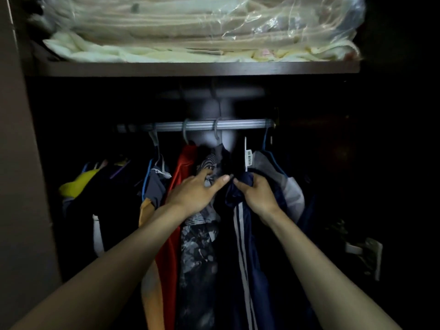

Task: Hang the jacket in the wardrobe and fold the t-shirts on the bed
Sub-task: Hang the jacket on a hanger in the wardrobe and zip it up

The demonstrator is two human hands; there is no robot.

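A navy jacket (240, 234) with white stripes hangs inside the dark wardrobe, below the metal rail (204, 125). My right hand (256, 194) grips the jacket's upper shoulder fabric, fingers curled round it. My left hand (195, 191) reaches in beside it with fingers extended, touching a grey patterned garment (200, 246) and the jacket's collar area. The jacket's hanger is mostly hidden; a grey hook (217, 132) sits over the rail just above it. No t-shirts or bed are in view.
Other clothes crowd the rail: a red garment (184, 163), a grey one on a blue hanger (154, 179), yellow and dark items at left (78, 184), a grey one with a barcode tag (248, 158) at right. Bagged bedding (202, 27) lies on the shelf (190, 69) above.
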